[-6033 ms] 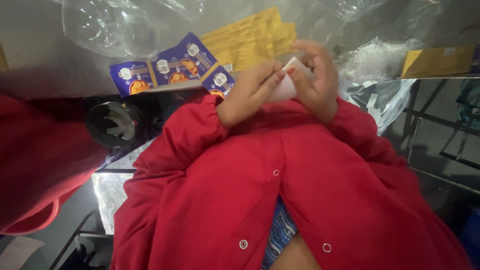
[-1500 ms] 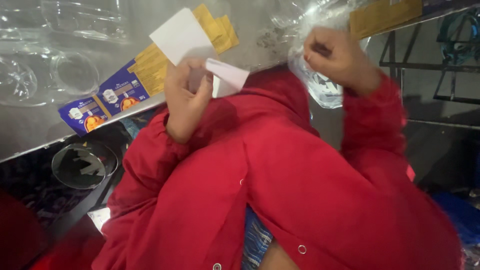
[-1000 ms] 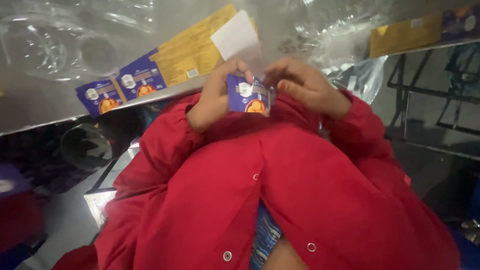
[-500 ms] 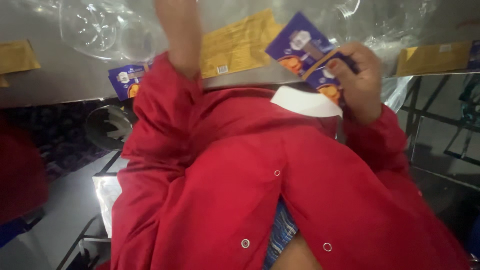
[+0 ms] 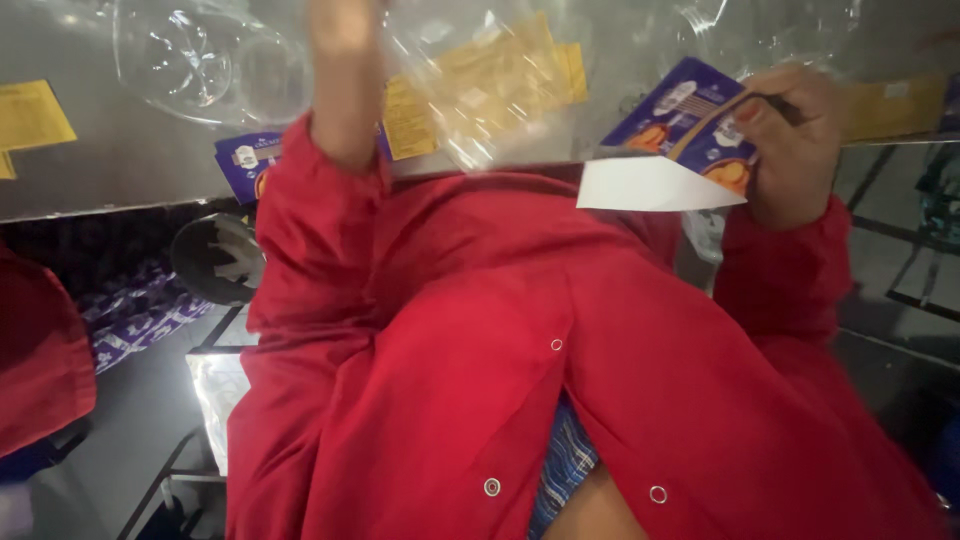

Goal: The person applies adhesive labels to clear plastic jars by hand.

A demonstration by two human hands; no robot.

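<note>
Our right hand (image 5: 795, 150) is gripping purple packets (image 5: 690, 125) and white card (image 5: 650, 185) | left hand (image 5: 340, 25) is reaching far, grip unclear | card is hanging loose, may be slipping off the worktop (image 5: 120, 170).

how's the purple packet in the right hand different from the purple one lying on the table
The purple packet in the right hand is lifted and tilted, its front showing whole above a white card; the purple packet on the table lies flat, half hidden behind the red sleeve. Both look alike in colour, with orange artwork.

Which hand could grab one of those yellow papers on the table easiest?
Probably the left hand: it reaches over the table beside the yellow papers and looks free. The right hand is busy holding purple packets and white paper.
</note>
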